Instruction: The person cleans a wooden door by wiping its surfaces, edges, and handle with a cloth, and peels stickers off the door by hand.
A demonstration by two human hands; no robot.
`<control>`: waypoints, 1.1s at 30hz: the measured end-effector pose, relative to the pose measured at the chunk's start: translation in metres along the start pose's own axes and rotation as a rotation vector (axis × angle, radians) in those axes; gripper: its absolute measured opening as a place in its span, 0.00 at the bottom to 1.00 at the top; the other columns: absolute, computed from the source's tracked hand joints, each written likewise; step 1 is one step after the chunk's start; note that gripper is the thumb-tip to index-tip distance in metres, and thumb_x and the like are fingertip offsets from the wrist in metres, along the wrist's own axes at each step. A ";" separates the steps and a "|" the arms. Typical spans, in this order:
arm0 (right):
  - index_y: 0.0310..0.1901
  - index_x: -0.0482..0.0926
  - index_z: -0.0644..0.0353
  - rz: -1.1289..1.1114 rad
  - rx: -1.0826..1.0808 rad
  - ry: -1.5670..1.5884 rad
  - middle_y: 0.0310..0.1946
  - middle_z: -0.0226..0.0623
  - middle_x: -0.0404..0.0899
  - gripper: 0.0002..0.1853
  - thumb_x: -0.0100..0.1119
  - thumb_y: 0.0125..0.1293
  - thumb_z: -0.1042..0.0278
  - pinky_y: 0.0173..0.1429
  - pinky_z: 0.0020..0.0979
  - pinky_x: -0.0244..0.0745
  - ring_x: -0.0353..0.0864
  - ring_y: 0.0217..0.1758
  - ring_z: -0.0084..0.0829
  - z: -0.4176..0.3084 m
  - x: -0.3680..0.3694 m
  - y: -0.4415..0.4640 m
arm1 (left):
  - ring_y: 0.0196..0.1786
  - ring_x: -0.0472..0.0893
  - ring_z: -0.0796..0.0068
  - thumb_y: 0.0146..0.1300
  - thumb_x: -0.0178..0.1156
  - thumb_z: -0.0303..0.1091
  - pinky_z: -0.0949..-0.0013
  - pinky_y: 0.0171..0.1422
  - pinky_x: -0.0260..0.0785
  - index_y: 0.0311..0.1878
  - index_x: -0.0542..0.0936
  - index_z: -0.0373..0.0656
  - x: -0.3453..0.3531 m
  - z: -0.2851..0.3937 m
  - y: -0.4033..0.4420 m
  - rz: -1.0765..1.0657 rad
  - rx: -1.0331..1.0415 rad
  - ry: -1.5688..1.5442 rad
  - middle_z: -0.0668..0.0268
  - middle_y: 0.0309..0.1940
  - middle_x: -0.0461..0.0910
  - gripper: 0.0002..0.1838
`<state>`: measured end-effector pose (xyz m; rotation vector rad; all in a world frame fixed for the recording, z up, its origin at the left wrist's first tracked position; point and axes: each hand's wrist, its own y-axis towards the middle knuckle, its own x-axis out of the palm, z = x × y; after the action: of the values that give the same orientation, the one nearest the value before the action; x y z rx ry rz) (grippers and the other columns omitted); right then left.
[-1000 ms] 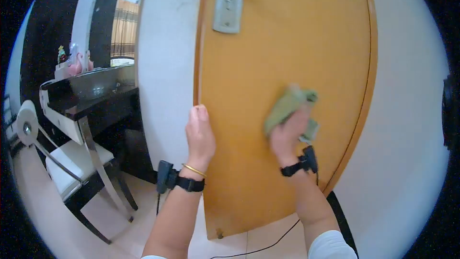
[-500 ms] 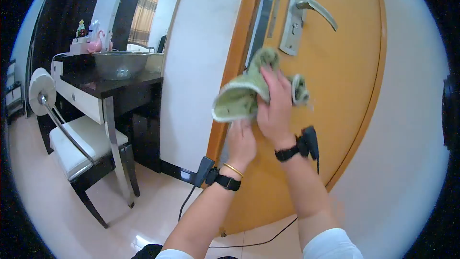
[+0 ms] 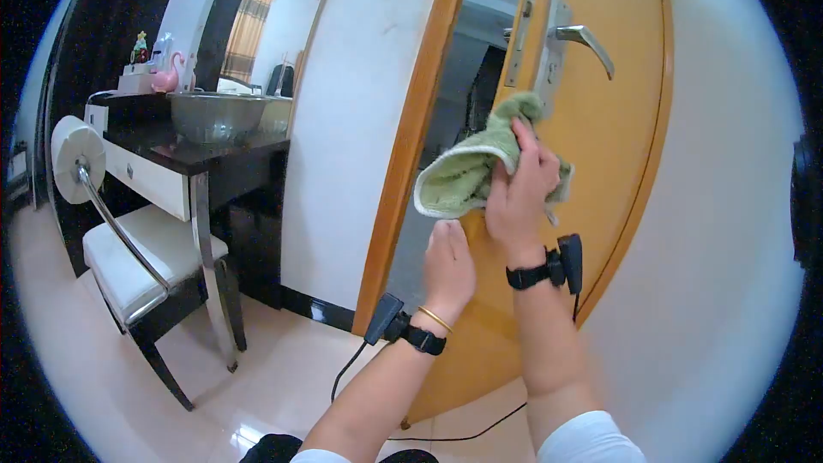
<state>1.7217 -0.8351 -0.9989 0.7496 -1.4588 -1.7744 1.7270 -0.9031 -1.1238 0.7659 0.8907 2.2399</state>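
Observation:
A green cloth (image 3: 467, 173) with a pale edge is bunched in my right hand (image 3: 519, 197), its fingers closed around it. It hangs in front of the door (image 3: 600, 146) near its free edge, just below the lever handle (image 3: 587, 41) and its metal plate. My left hand (image 3: 450, 261) is below the cloth's pale rim, beside the door's edge. Its fingers are bent and pressed together; what they grip, if anything, is hidden. Both wrists wear black straps with small dark devices and cables.
The door stands ajar by its wooden frame (image 3: 411, 154). On the left, a white-seated chair (image 3: 146, 249) is at a black dressing table (image 3: 240, 150), which bears a glass bowl (image 3: 219, 117) and a pink flamingo figure (image 3: 169, 75). A black cable (image 3: 471, 437) crosses the floor.
The gap between door and frame looks wider, and the door's edge has shifted right. Both hands and the cloth have moved right with it; the right hand still holds the cloth.

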 end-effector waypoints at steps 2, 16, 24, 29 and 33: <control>0.70 0.70 0.58 0.014 0.079 0.028 0.65 0.50 0.75 0.35 0.59 0.57 0.80 0.71 0.48 0.57 0.68 0.63 0.53 -0.007 -0.010 -0.024 | 0.46 0.78 0.38 0.80 0.47 0.38 0.48 0.51 0.70 0.45 0.74 0.33 0.006 0.001 -0.007 0.062 0.183 -0.049 0.45 0.41 0.79 0.15; 0.70 0.71 0.54 -0.019 0.022 -0.062 0.59 0.49 0.77 0.36 0.57 0.54 0.79 0.65 0.48 0.59 0.71 0.58 0.51 0.015 -0.045 -0.012 | 0.46 0.79 0.40 0.72 0.53 0.27 0.48 0.51 0.71 0.49 0.72 0.32 0.010 0.022 -0.023 0.006 0.138 -0.132 0.50 0.40 0.79 0.08; 0.69 0.70 0.54 -0.138 0.039 -0.046 0.65 0.47 0.76 0.37 0.59 0.52 0.79 0.67 0.50 0.58 0.70 0.63 0.51 0.025 -0.059 -0.066 | 0.46 0.77 0.48 0.75 0.52 0.30 0.55 0.49 0.69 0.45 0.73 0.35 0.016 -0.015 -0.021 -0.114 0.276 0.293 0.52 0.40 0.75 0.07; 0.70 0.70 0.55 -0.012 0.076 -0.022 0.67 0.47 0.75 0.38 0.58 0.52 0.79 0.71 0.52 0.56 0.68 0.64 0.52 0.025 -0.047 -0.015 | 0.46 0.81 0.42 0.75 0.52 0.32 0.51 0.52 0.72 0.49 0.75 0.35 0.015 0.012 -0.025 -0.001 0.078 -0.057 0.48 0.41 0.81 0.09; 0.70 0.71 0.54 -0.062 0.017 0.051 0.68 0.47 0.73 0.38 0.57 0.51 0.81 0.71 0.51 0.57 0.68 0.64 0.52 0.008 -0.051 -0.050 | 0.50 0.80 0.45 0.72 0.53 0.28 0.52 0.55 0.72 0.53 0.77 0.36 0.021 0.008 -0.034 -0.012 0.297 -0.024 0.50 0.46 0.80 0.11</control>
<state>1.7372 -0.7830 -1.0470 0.8512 -1.4329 -1.7779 1.7298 -0.8652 -1.1384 0.9145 1.2297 2.1088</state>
